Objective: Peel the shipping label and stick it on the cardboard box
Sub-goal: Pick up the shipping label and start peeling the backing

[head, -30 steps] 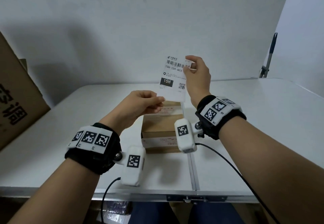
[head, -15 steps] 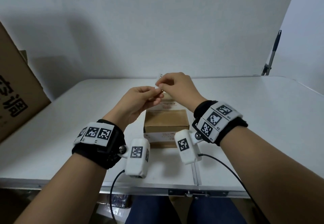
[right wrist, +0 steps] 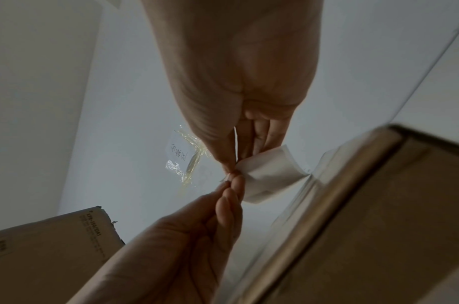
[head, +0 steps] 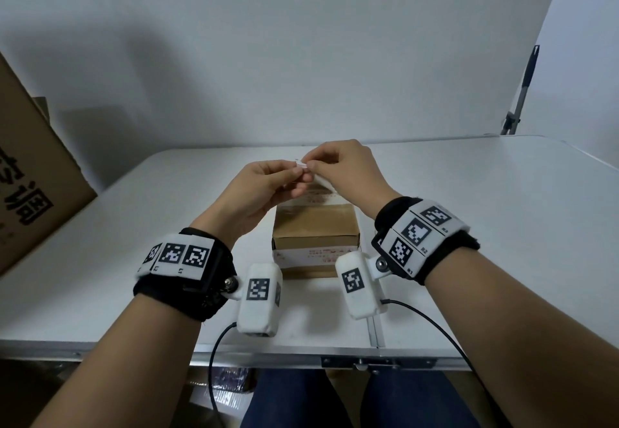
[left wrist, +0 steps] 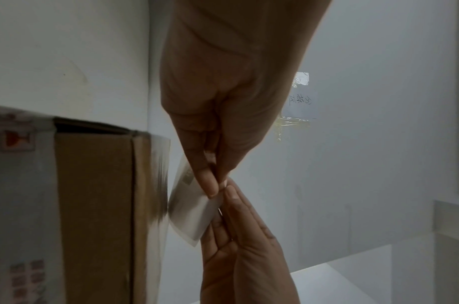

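Observation:
A small brown cardboard box [head: 315, 226] with clear tape stands in the middle of the white table [head: 502, 210]. Just above its far end both hands meet. My left hand [head: 296, 174] and my right hand [head: 310, 167] pinch one corner of the white shipping label [head: 324, 182], which is mostly hidden under the right hand. In the left wrist view the label [left wrist: 189, 209] hangs curved beside the box [left wrist: 93, 205], pinched by left hand [left wrist: 212, 185] and right hand [left wrist: 229, 192]. The right wrist view shows the label [right wrist: 270, 174] bent between right hand [right wrist: 229, 168] and left hand [right wrist: 233, 184].
A large printed cardboard carton [head: 30, 173] leans at the table's left edge. A tripod pole [head: 522, 92] stands behind the far right corner. A taped paper note [left wrist: 301, 98] is on the wall. The table's metal front rim [head: 301, 354] is near my body.
The right hand brought the label down from upright in the air to the left hand. Both hands now pinch its corner low over the box.

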A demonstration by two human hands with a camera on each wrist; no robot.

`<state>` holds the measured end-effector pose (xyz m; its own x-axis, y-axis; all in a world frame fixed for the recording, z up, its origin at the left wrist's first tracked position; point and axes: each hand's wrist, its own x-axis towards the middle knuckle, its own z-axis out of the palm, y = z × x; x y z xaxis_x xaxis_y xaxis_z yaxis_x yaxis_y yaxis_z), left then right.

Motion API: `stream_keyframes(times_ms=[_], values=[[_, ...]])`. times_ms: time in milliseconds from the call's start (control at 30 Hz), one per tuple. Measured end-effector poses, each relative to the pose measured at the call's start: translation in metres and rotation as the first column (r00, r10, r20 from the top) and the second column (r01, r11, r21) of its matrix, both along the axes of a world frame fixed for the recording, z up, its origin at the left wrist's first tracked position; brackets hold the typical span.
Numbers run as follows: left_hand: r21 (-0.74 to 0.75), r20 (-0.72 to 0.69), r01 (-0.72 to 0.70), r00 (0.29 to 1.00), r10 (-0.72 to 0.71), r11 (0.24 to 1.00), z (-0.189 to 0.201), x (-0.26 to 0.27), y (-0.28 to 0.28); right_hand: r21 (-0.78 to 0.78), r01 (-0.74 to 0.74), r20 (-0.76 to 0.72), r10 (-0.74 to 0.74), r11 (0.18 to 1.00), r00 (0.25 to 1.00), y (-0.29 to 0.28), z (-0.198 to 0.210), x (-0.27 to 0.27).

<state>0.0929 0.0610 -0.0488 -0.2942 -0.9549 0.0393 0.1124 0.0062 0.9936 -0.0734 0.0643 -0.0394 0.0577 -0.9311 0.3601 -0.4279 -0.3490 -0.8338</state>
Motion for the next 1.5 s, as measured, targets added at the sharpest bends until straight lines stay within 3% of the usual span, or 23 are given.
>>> stream_keyframes(times_ms=[300, 600, 800, 966, 1166, 1366, 1500], values=[[-0.136, 0.163, -0.049, 0.984, 0.071, 0.989, 0.004, -0.003, 0.002, 0.058, -0.033, 0.000, 0.033, 0.998, 0.999, 0.000, 0.006, -0.001], [-0.132, 0.266, -0.021, 0.962, 0.056, 0.991, 0.014, -0.005, 0.003, 0.093, -0.025, 0.066, 0.019, 0.995, 0.998, -0.003, 0.007, -0.003], [-0.074, 0.232, 0.005, 0.973, 0.012, 0.997, 0.015, -0.002, 0.005, 0.091, 0.008, 0.026, -0.010, 0.996, 1.000, -0.004, 0.004, -0.002], [-0.013, 0.212, -0.028, 0.977, 0.030, 1.000, 0.011, 0.000, 0.006, 0.161, 0.029, 0.138, -0.052, 0.986, 0.989, -0.009, -0.003, -0.006], [0.104, -0.044, -0.142, 0.988, 0.147, 0.984, 0.014, -0.011, 0.002, 0.146, 0.045, 0.237, -0.079, 0.988, 0.968, -0.006, -0.002, 0.002], [0.035, 0.093, -0.160, 0.983, 0.157, 0.986, 0.015, -0.021, -0.001, 0.096, 0.071, 0.215, -0.091, 0.993, 0.972, -0.005, 0.000, 0.004], [0.065, -0.006, -0.122, 0.992, 0.123, 0.990, 0.008, -0.018, -0.004, 0.151, 0.058, 0.271, -0.098, 0.987, 0.958, -0.007, -0.002, 0.001]])
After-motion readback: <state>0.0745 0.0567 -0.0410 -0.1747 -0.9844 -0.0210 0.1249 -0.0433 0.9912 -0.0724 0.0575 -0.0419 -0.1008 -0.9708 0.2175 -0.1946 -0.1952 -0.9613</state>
